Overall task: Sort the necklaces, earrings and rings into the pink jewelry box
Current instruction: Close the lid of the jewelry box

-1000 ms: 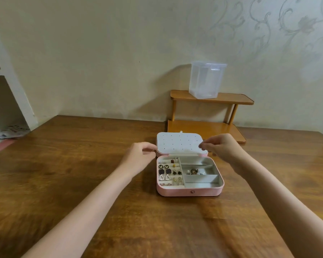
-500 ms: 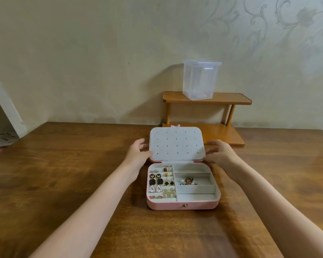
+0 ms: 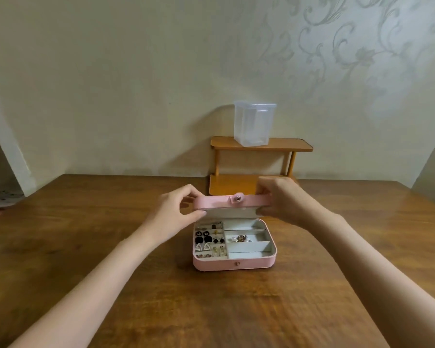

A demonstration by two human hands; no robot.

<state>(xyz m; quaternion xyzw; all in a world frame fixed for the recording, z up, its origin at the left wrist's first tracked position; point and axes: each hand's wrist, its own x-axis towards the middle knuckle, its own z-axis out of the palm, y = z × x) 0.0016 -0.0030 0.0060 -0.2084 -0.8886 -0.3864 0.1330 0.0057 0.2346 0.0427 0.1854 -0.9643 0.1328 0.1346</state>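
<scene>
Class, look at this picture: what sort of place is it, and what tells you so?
Probably a room in a home: patterned floral wallpaper, a brown wooden table, and a small two-tier wooden shelf holding a clear plastic container.

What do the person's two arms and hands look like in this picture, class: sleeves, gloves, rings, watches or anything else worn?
Both forearms are bare from the bottom edge of the picture up to the wrists; no sleeve shows. The left hand and the right hand wear no gloves. No watch, bracelet or ring can be seen on either, though some fingers are hidden behind the box lid.
</scene>
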